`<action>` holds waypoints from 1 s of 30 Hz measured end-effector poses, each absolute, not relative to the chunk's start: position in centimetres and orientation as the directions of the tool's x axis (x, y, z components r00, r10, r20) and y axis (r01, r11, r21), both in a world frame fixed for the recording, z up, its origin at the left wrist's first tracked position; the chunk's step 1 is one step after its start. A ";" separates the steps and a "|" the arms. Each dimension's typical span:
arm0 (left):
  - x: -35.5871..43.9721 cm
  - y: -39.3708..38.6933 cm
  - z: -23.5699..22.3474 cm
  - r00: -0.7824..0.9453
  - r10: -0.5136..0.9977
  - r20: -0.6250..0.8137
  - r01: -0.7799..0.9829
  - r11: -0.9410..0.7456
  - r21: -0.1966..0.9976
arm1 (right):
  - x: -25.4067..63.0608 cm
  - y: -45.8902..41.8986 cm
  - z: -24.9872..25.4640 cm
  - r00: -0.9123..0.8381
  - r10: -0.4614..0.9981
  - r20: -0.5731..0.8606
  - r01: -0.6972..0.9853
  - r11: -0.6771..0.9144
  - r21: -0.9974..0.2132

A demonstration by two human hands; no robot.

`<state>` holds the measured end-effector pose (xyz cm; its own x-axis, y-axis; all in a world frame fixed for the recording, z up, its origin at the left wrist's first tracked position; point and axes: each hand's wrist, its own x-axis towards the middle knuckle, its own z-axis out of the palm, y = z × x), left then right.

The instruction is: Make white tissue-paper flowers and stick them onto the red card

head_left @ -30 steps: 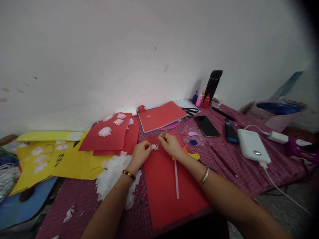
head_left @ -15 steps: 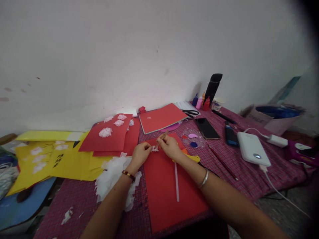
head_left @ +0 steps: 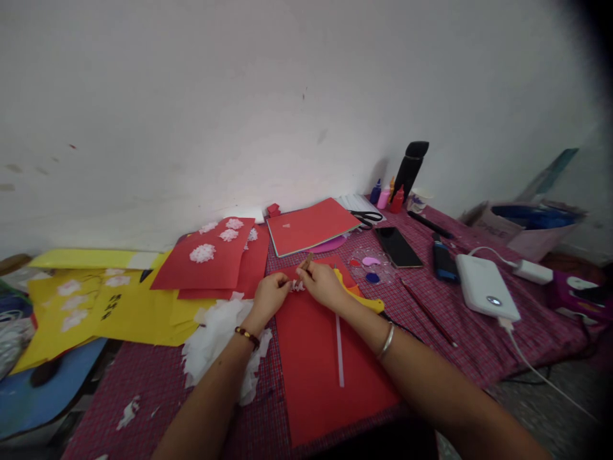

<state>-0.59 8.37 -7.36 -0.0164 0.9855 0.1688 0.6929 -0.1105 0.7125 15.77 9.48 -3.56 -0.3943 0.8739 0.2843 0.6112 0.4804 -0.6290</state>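
My right hand (head_left: 322,285) pinches a short brown wooden stick (head_left: 308,261) above a red paper sheet (head_left: 335,402). Close to its fingertips, a small cluster of white tissue bits (head_left: 297,286) sits at the sheet's upper part. On the other side of that cluster, my left hand (head_left: 271,296) has its fingers closed; what they hold, if anything, is hidden. Under my right forearm lies a yellow glue gun (head_left: 371,303), with a pale glue stick (head_left: 340,358) sticking out over the red sheet. A pile of white tissue squares (head_left: 215,342) is beside my left wrist.
Red cards with tissue flowers (head_left: 205,271) and yellow paper (head_left: 143,319) lie to the left. Behind are a red-topped stack (head_left: 313,225) and scissors (head_left: 366,218). To the right are a paint palette (head_left: 371,263), phone (head_left: 398,246), pencil (head_left: 428,313) and white power bank (head_left: 486,287).
My right hand has shifted slightly left, and the wooden stick is tilted differently, its lower end now hidden by the fingers. My left hand is nearly unmoved.
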 end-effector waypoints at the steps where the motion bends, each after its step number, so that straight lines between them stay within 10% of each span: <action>1: -0.6 8.4 -7.4 -0.013 0.986 0.169 0.694 -0.113 0.711 | 15.7 9.5 -3.4 -0.395 0.876 0.275 0.632 0.477 -0.611; 15: -0.3 8.1 -6.9 0.016 0.983 0.184 0.659 -0.148 0.738 | 14.1 10.2 -2.3 -0.505 0.830 0.238 0.697 0.554 -0.454; 30: -2.6 7.9 -3.6 -0.063 0.996 0.064 0.467 -0.027 0.884 | 16.0 11.3 -3.2 -0.271 0.905 0.328 0.396 0.415 -0.819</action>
